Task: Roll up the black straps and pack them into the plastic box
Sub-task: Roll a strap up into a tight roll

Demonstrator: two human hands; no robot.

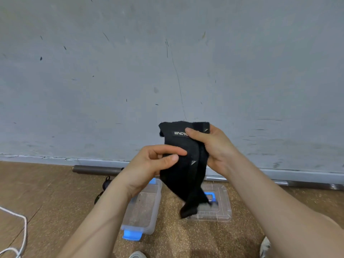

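Above the floor, just before the grey wall [167, 71], we hold one black strap [186, 175] up in both hands. The right hand [214, 146] is clamped on its upper end, thumb laid across the printed label. The left hand [158, 162] pinches the left edge lower down between thumb and fingers. We judge this grip keeps the top taut so the loose tail, hanging blurred below, can be wound in; no roll is formed yet.

The plastic box [159, 194] stands open on the floor right under our left wrist, its blue latch [132, 235] toward us. Its clear lid [223, 205] lies just beside it on the right, partly behind the hanging tail. More dark straps [106, 183] lie left of the box, half hidden by our left forearm. A metal pipe [96, 169] runs along the wall foot and a white cord [23, 229] loops at far left. Nothing blocks the box mouth.
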